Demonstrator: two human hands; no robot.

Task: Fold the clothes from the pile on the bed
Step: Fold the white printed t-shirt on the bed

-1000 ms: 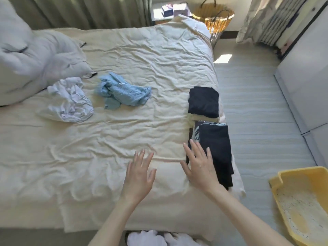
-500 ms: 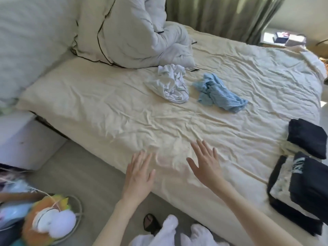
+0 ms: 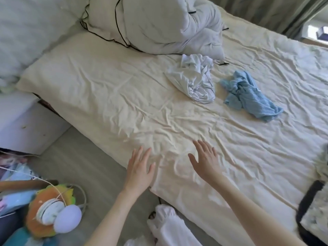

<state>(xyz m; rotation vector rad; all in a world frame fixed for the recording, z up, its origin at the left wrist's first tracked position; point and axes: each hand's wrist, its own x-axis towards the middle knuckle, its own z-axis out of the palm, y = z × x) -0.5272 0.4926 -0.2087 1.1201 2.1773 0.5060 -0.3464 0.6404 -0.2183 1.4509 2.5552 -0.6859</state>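
Two crumpled garments lie on the cream bed sheet: a white one and, to its right, a light blue knitted one. They sit far beyond my hands, near the bunched grey duvet. My left hand hovers with straight, spread fingers over the bed's near edge. Over the sheet to its right is my right hand, also flat and holding nothing. A folded dark garment shows only partly at the right border.
Grey floor runs along the bed's left side beside a white cabinet. A heap of colourful toys sits at the lower left. My feet in white slippers stand by the bed corner. Curtains hang at the far side.
The view has swung left, so the folded dark clothes slid from beside my right hand to the right border. Both hands stay flat and hold nothing; the two crumpled garments have not moved.
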